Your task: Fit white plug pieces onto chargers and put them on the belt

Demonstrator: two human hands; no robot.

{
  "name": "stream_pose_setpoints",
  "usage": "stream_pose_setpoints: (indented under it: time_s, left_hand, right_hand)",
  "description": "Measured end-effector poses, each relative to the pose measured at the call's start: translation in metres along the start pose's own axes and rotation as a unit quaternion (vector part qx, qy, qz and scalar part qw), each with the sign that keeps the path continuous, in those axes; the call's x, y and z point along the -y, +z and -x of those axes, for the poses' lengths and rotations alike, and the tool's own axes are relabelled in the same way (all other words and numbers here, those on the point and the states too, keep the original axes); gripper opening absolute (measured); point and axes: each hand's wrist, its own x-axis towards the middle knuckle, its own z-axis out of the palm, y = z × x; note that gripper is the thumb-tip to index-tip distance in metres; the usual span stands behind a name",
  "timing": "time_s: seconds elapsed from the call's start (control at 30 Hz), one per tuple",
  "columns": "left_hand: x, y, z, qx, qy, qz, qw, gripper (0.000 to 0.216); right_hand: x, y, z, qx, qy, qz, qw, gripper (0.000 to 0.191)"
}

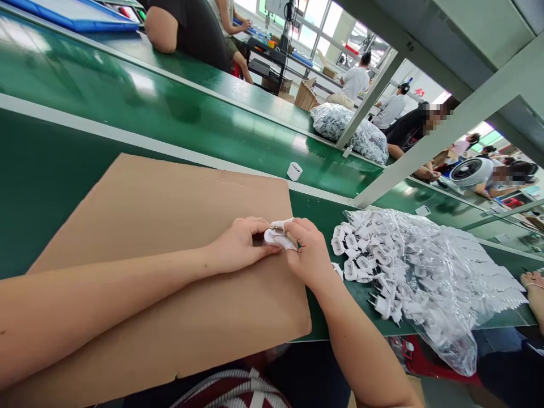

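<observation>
Both of my hands meet over a brown cardboard sheet (161, 226) laid on the green bench. My left hand (240, 243) pinches one end of a small white plastic plug part (278, 238). My right hand (308, 252) is closed on the same part from the other side, its fingers curled over it. A thin metal pin shows at the top of the part. Just right of my hands lies a heap of the same white plug parts (374, 260), spilling from a clear plastic bag (446, 283).
A small white piece (294, 170) stands alone on the green conveyor belt (170, 107) beyond the cardboard. A slanted grey frame post (429, 144) crosses the right. Another bag of parts (348, 130) lies farther off. Several other people sit along the line.
</observation>
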Motion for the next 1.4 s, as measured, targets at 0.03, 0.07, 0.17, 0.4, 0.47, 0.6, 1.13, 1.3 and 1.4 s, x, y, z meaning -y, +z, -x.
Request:
stream_pose_setpoints:
  time_s: [0.03, 0.07, 0.17, 0.4, 0.47, 0.6, 1.13, 1.3, 1.4]
  left_hand:
    - [0.000, 0.000, 0.000, 0.001, 0.000, 0.000, 1.000, 0.023]
    - [-0.001, 0.000, 0.000, 0.001, 0.000, 0.002, 1.000, 0.023]
    - [-0.003, -0.001, 0.000, 0.001, -0.006, 0.009, 1.000, 0.022]
    - [-0.003, -0.002, 0.000, 0.005, 0.000, -0.003, 1.000, 0.020]
    - [-0.003, -0.002, 0.001, 0.003, 0.004, -0.010, 1.000, 0.022]
    - [-0.005, -0.002, 0.002, 0.010, 0.005, -0.025, 1.000, 0.025]
    - [-0.015, -0.003, 0.004, 0.031, 0.042, -0.068, 0.996, 0.029]
    - [0.000, -0.029, -0.024, -0.093, -0.066, -0.096, 0.989, 0.039]
    - [0.021, -0.068, -0.062, -0.197, -0.116, -0.145, 0.963, 0.042]
  right_hand:
    - [0.000, 0.001, 0.001, -0.006, -0.002, -0.002, 1.000, 0.040]
    - [0.000, 0.002, 0.001, -0.011, -0.001, -0.003, 1.000, 0.039]
    - [-0.001, 0.003, 0.003, -0.024, 0.013, -0.001, 1.000, 0.035]
    - [-0.001, 0.002, 0.004, -0.019, -0.001, 0.015, 1.000, 0.038]
    - [-0.001, 0.002, 0.002, -0.016, -0.011, 0.020, 1.000, 0.038]
    - [0.002, 0.002, 0.000, -0.010, -0.008, 0.062, 0.998, 0.041]
    - [-0.008, -0.003, 0.003, -0.039, 0.092, -0.090, 0.991, 0.038]
    - [-0.014, -0.059, 0.018, -0.018, 0.189, 0.034, 0.981, 0.041]
    - [-0.019, -0.091, 0.029, 0.057, 0.304, 0.172, 0.935, 0.037]
